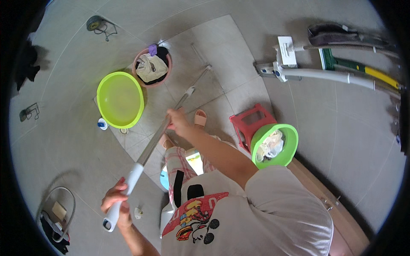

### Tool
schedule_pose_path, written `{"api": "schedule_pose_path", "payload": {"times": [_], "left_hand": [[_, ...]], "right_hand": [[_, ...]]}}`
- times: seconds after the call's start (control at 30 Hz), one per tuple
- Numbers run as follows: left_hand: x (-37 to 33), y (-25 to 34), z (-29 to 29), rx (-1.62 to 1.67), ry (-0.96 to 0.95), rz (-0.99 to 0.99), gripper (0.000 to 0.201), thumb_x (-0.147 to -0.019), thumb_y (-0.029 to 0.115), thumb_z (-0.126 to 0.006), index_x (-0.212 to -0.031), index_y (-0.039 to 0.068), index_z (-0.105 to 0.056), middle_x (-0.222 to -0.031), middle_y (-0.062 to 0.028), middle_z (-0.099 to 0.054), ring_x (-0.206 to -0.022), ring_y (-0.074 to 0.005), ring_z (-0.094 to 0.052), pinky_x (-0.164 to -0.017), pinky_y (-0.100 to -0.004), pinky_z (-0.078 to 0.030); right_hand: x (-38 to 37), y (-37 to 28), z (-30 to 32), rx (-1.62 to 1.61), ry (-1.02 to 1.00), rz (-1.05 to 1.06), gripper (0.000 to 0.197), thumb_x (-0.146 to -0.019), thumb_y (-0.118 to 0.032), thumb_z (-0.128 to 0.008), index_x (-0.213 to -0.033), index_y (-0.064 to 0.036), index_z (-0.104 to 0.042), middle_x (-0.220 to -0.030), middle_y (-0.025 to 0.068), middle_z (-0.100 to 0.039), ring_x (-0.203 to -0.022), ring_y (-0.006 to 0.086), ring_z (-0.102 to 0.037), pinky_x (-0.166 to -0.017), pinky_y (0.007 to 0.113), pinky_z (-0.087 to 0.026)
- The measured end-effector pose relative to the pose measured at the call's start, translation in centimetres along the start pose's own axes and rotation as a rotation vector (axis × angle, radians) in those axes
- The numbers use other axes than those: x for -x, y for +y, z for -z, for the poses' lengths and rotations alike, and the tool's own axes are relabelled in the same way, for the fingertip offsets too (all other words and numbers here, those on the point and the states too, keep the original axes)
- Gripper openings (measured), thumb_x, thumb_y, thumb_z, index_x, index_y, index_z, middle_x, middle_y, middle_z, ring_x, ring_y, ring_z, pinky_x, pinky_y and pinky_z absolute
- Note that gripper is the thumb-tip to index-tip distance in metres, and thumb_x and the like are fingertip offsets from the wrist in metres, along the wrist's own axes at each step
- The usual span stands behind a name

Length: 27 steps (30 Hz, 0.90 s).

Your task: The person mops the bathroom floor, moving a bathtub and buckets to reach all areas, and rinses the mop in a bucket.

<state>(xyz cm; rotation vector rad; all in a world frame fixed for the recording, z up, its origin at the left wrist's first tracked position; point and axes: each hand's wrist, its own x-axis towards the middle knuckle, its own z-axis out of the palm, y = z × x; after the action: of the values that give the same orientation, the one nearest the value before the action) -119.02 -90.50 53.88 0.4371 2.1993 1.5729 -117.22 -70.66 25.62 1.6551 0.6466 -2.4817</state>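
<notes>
A long floor squeegee [153, 145] with a silver pole and white grip slants across the view from lower left to the tiled floor at upper middle. My left hand [117, 201] is wrapped round its white grip, close to the end. Farther along, my right hand [177, 121] grips the silver pole. At the far end, a thin dark line on the tiles appears to be its narrow head [209, 67]; its details are too fine to make out.
Left of the pole stand a yellow-green basin [140, 102] and a pink bucket [169, 70] filled with clothes. To the right, a green basin [291, 147] holding cloth rests against a red stool [243, 121]. Mops [329, 73] and a green-and-yellow brush [356, 65] hang on the right wall.
</notes>
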Motion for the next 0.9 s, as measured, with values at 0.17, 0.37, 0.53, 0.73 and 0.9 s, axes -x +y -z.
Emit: {"api": "schedule_pose_path", "payload": {"times": [0.17, 0.37, 0.53, 0.73, 0.9], "left_hand": [[-4.1, -6.0, -10.0, 0.177, -0.056, 0.029, 0.022, -0.076, 0.019, -0.063, -0.090, 0.003, -0.059, -0.105, -0.0180, -0.056, -0.101, -0.0308, -0.052, -0.091, -0.0456, -0.037], [-10.8, -6.1, -15.0, 0.207, -0.037, 0.045, 0.021, -0.070, -0.006, -0.057, -0.089, 0.002, -0.059, -0.107, -0.0150, -0.057, -0.102, -0.0236, -0.054, -0.088, -0.0322, -0.040], [-1.6, -8.9, -5.0, 0.256, 0.185, 0.143, 0.011, -0.076, 0.006, -0.062, -0.086, 0.002, -0.059, -0.097, -0.0169, -0.060, -0.097, -0.0264, -0.056, -0.089, -0.0422, -0.040], [11.0, -3.5, -1.0, 0.181, 0.389, 0.296, 0.018, -0.073, 0.016, -0.067, -0.078, 0.002, -0.058, -0.088, -0.0158, -0.061, -0.096, -0.0268, -0.055, -0.092, -0.0483, -0.037], [13.8, -4.3, -1.2, 0.269, 0.589, 0.325, 0.024, -0.074, 0.023, -0.067, -0.079, 0.001, -0.058, -0.095, -0.0182, -0.059, -0.098, -0.0291, -0.054, -0.092, -0.0466, -0.037]], "right_hand": [[-5.2, -10.3, 5.3, -0.005, -0.017, 0.315, 0.016, -0.080, -0.019, -0.050, -0.083, -0.0034, -0.048, -0.066, 0.0067, -0.045, -0.057, 0.0201, -0.047, -0.044, 0.036, -0.039], [-18.3, -16.9, 10.8, 0.446, 0.205, 0.437, 0.022, -0.084, -0.023, -0.044, -0.072, -0.0058, -0.052, -0.064, 0.0066, -0.045, -0.055, 0.0169, -0.043, -0.048, 0.033, -0.037], [-14.0, -2.6, 4.1, 0.509, 0.013, 0.133, 0.015, -0.080, -0.014, -0.046, -0.087, -0.0012, -0.046, -0.071, 0.0121, -0.048, -0.061, 0.0228, -0.052, -0.049, 0.038, -0.043], [2.3, 4.3, -1.3, 0.601, 0.115, -0.048, 0.043, -0.081, -0.012, -0.045, -0.117, -0.0005, -0.024, -0.081, 0.0149, -0.049, -0.066, 0.0250, -0.055, -0.048, 0.036, -0.046], [2.8, 5.8, -1.6, 0.759, 0.023, 0.035, 0.048, -0.084, -0.014, -0.043, -0.122, -0.0010, -0.016, -0.076, 0.0114, -0.048, -0.062, 0.0210, -0.053, -0.043, 0.032, -0.045]]}}
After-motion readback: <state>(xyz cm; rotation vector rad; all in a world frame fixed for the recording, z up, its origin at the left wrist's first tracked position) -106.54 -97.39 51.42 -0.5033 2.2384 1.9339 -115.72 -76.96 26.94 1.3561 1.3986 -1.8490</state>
